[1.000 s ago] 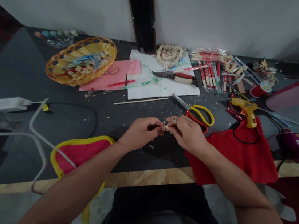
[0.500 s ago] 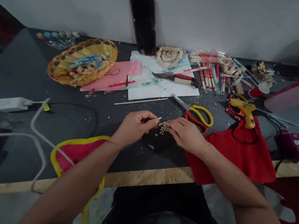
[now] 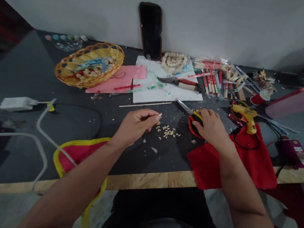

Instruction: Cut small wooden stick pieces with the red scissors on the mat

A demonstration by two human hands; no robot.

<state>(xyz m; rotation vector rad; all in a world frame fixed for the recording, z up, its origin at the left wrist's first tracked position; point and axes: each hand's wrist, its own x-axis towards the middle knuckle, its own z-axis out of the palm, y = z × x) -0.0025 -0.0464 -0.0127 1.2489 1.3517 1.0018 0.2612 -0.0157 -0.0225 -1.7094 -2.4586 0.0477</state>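
Note:
My left hand (image 3: 136, 124) hovers just above the dark table (image 3: 30, 79), pinching a small pale wooden piece (image 3: 159, 115) between thumb and fingers. A little heap of cut wooden bits (image 3: 168, 132) lies on the table to its right. Over the handles of the yellow and red scissors (image 3: 191, 112) rests my right hand (image 3: 210, 125), fingers curled around them. The scissor blades point away to the left. A red cloth (image 3: 247, 156) lies under my right wrist.
A yellow glue gun (image 3: 247, 115) sits on the red cloth. Farther back are a woven basket (image 3: 90, 64), pink paper (image 3: 120, 80), white paper (image 3: 166, 89) with pruning shears (image 3: 180, 83), chopstick packets (image 3: 215, 77), a phone (image 3: 151, 29) against the wall. A white charger (image 3: 19, 103) and cable lie left.
My hands have parted. The wooden bits dropped from between them onto the table, and my right hand moved right and back onto the scissors. The left hand stayed, still pinching a piece.

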